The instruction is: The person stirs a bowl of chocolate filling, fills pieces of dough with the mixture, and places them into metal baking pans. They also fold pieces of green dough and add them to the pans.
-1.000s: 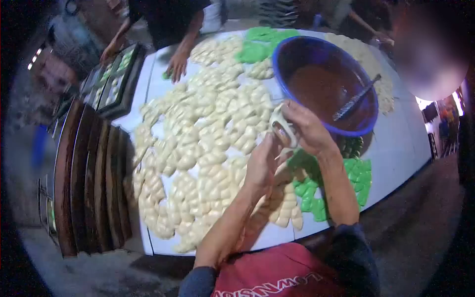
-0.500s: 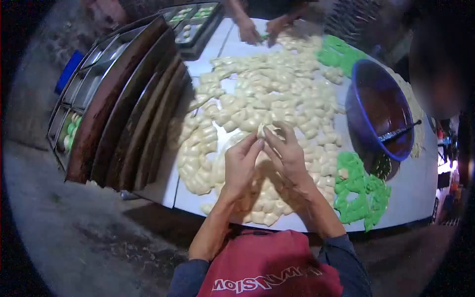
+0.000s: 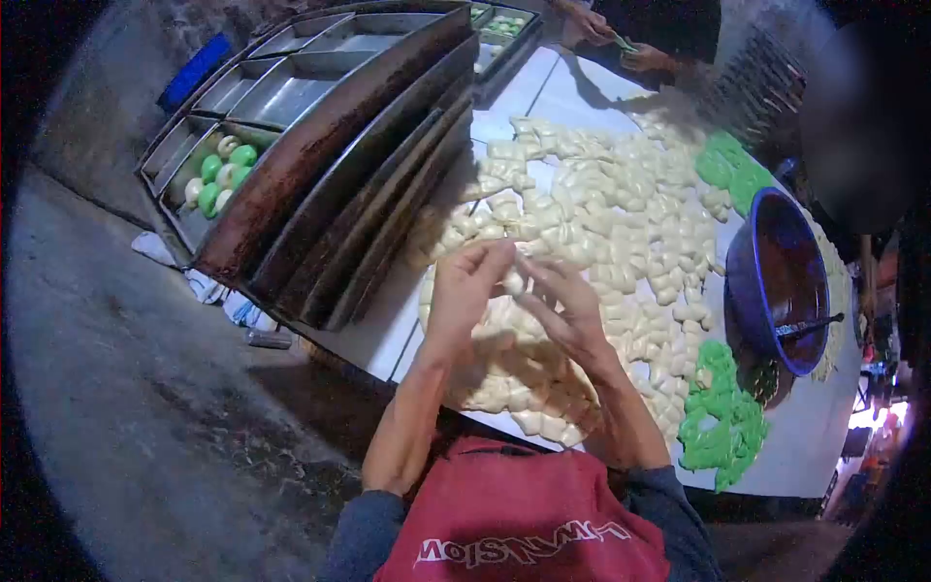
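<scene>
In the head view, a small cream-coloured dough piece (image 3: pixel 514 283) is pinched between both my hands above the table. My left hand (image 3: pixel 465 291) has its thumb and fingers closed at the left side of it. From the other side my right hand (image 3: pixel 567 306) grips it with bent fingers. Part of the dough is hidden behind the fingertips. Below and around the hands spreads a broad layer of cut cream dough pieces (image 3: pixel 621 209).
Stacked metal trays (image 3: pixel 330 184) stand at the left, the top one holding green and cream dough balls (image 3: pixel 208 189). A blue bowl (image 3: pixel 752 272) with dark filling and a spatula (image 3: pixel 810 328) sits right, near green dough (image 3: pixel 722 417). A co-worker's hands (image 3: pixel 635 58) hold something green.
The camera view has turned left, so the trays show more fully and the table things sit farther right. My hands still hold the dough piece, fingers shifted. The co-worker's hands have lifted off the dough.
</scene>
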`<state>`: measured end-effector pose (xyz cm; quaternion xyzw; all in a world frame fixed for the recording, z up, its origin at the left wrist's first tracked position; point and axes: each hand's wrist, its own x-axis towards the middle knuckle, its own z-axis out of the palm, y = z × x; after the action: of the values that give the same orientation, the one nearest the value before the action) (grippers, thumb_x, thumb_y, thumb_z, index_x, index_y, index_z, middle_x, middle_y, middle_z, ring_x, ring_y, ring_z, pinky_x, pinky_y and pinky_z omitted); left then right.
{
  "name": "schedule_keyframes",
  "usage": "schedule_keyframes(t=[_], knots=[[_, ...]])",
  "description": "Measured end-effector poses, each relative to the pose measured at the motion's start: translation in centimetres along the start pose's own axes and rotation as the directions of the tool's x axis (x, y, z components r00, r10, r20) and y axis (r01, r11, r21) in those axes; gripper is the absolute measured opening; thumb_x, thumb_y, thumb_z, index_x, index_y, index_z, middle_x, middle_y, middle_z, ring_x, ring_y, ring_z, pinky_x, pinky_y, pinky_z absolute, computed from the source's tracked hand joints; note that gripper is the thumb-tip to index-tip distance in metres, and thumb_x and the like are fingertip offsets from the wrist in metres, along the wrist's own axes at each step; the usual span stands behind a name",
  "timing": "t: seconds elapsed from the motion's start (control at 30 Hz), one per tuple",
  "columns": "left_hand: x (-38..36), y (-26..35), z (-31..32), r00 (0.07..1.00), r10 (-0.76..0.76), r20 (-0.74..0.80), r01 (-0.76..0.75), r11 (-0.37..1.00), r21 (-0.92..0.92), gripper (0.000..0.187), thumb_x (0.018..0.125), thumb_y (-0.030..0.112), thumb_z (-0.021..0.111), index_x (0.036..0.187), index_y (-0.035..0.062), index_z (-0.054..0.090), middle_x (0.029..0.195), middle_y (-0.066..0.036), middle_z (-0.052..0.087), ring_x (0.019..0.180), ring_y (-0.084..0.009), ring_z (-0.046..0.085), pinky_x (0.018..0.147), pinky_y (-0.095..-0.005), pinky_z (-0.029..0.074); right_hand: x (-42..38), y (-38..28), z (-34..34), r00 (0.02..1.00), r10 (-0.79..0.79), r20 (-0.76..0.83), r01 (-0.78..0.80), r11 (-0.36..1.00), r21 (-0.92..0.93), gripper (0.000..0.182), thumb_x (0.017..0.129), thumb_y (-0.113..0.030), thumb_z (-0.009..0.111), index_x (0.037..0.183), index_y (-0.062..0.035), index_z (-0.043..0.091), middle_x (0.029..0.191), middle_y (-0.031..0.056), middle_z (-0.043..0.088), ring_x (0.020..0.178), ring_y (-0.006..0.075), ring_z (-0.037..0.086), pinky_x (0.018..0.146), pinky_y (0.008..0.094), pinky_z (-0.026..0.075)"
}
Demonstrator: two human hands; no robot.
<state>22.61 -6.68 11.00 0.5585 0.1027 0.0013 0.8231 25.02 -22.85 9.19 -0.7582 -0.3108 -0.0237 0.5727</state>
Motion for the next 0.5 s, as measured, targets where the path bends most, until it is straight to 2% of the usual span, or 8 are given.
schedule_keyframes(t=[0.07,0.1,0.17,0.23,0.27,0.37,0.4,0.5], knots=[[-0.7,-0.3,-0.3,0.981,0.163,0.108,-0.162,0.987,-0.022,0.030,0.090,0.007,0.063,0.119,-0.0033,0.061,0.102,-0.006,0.066,0.090,-0.0100,0.063,0.075,-0.0256,0.054,0.8,1.0,1.0,0.977,-0.157,-0.142,0.155,0.988,-0.024,0.033,0.079,0.003,0.070,0.110,-0.0070,0.067,0.106,0.0083,0.057,0.082,0.0152,0.057,0.067,0.0260,0.049],[-1.2,0.3,-0.4,0.964,0.239,0.119,-0.248,0.967,0.063,0.030,0.089,0.005,0.064,0.118,-0.0026,0.062,0.103,-0.006,0.066,0.090,-0.0107,0.063,0.078,-0.0250,0.053,1.2,0.2,1.2,0.969,-0.175,-0.174,0.179,0.984,0.006,0.029,0.080,0.003,0.069,0.107,-0.0065,0.067,0.109,0.0096,0.056,0.084,0.0156,0.056,0.070,0.0267,0.049],[-1.3,0.6,-1.3,0.972,0.199,0.124,-0.196,0.980,-0.033,0.026,0.088,0.003,0.062,0.114,-0.0010,0.064,0.105,-0.010,0.067,0.092,-0.0146,0.065,0.080,-0.0300,0.056,1.7,-0.9,2.2,0.950,-0.176,-0.257,0.200,0.977,0.071,0.029,0.079,0.004,0.070,0.105,-0.0052,0.063,0.113,0.0109,0.056,0.087,0.0163,0.056,0.073,0.0276,0.048],[-1.6,1.4,-2.1,0.959,0.212,0.187,-0.208,0.977,-0.041,0.026,0.090,0.001,0.057,0.116,-0.0022,0.063,0.108,-0.010,0.066,0.094,-0.0134,0.064,0.082,-0.0256,0.053,1.5,-0.6,4.3,0.900,-0.189,-0.392,0.293,0.930,0.223,0.034,0.078,0.005,0.071,0.107,-0.0041,0.059,0.119,0.0129,0.055,0.091,0.0177,0.056,0.075,0.0291,0.048],[-1.7,1.6,-2.4,0.951,0.220,0.216,-0.215,0.976,-0.046,0.026,0.091,0.000,0.054,0.116,-0.0028,0.063,0.110,-0.010,0.066,0.095,-0.0128,0.063,0.083,-0.0235,0.051,1.7,0.1,4.6,0.876,-0.282,-0.391,0.360,0.922,0.141,0.037,0.077,0.005,0.072,0.110,-0.0045,0.057,0.115,0.0128,0.059,0.089,0.0197,0.058,0.076,0.0304,0.048],[-2.5,1.7,-3.0,0.945,0.237,0.225,-0.282,0.940,0.193,0.028,0.092,-0.001,0.050,0.117,-0.0033,0.062,0.116,-0.010,0.065,0.102,-0.0170,0.062,0.087,-0.0274,0.050,2.5,-0.6,4.6,0.828,-0.453,-0.330,0.435,0.891,-0.132,0.034,0.078,0.004,0.072,0.107,-0.0054,0.057,0.101,0.0108,0.064,0.087,0.0212,0.061,0.076,0.0311,0.048],[-2.4,1.8,-3.0,0.861,0.406,0.306,-0.488,0.830,0.271,0.034,0.089,-0.002,0.053,0.123,-0.0025,0.058,0.121,-0.014,0.062,0.108,-0.0197,0.061,0.091,-0.0320,0.051,2.7,-1.2,4.9,0.822,-0.403,-0.402,0.403,0.911,-0.089,0.022,0.080,0.000,0.072,0.098,-0.0059,0.059,0.087,0.0083,0.066,0.081,0.0215,0.062,0.074,0.0304,0.047],[-4.0,3.3,-2.7,0.825,0.453,0.337,-0.557,0.751,0.354,0.038,0.086,-0.001,0.062,0.124,-0.0024,0.058,0.125,-0.014,0.060,0.112,-0.0207,0.059,0.093,-0.0336,0.049,2.1,-1.6,5.6,0.898,-0.183,-0.400,0.255,0.957,0.136,0.012,0.083,-0.004,0.069,0.089,-0.0053,0.060,0.083,0.0077,0.066,0.079,0.0197,0.061,0.071,0.0300,0.047]])
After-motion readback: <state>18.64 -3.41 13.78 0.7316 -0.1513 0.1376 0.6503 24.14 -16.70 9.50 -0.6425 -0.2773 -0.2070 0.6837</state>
